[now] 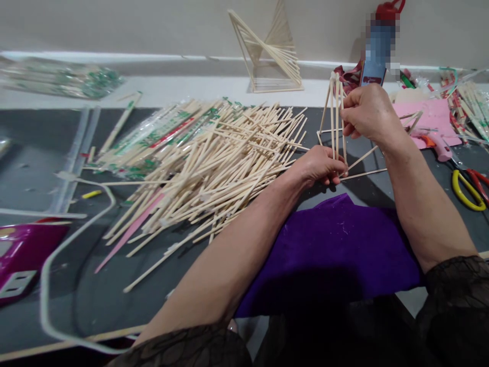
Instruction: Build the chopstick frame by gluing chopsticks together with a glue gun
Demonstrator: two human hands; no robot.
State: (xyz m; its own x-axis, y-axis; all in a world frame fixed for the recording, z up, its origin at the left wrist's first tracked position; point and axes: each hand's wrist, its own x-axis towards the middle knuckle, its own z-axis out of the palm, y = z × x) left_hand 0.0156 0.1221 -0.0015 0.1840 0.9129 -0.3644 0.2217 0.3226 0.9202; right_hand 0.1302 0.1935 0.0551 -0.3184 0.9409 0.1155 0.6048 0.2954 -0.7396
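Plastic pkg point(162, 125) w/ sticks point(133, 145) inside, loose pile point(237, 160) touching it on table point(110, 300). L hand point(324, 164) & R hand point(362, 112): fingers clamped on stick frame point(336, 117). Scissors point(455, 186) nr R forearm point(424, 188).

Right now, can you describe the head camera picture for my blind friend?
A left hand and a right hand grip a frame of thin wooden sticks over a gray table. Loose sticks lie heaped to the left; purple cloth lies nearer the camera.

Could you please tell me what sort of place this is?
Probably a craft table, at home or in a small workshop; I cannot tell which. The heap of thin wooden sticks, the standing stick structure and the scissors suggest it.
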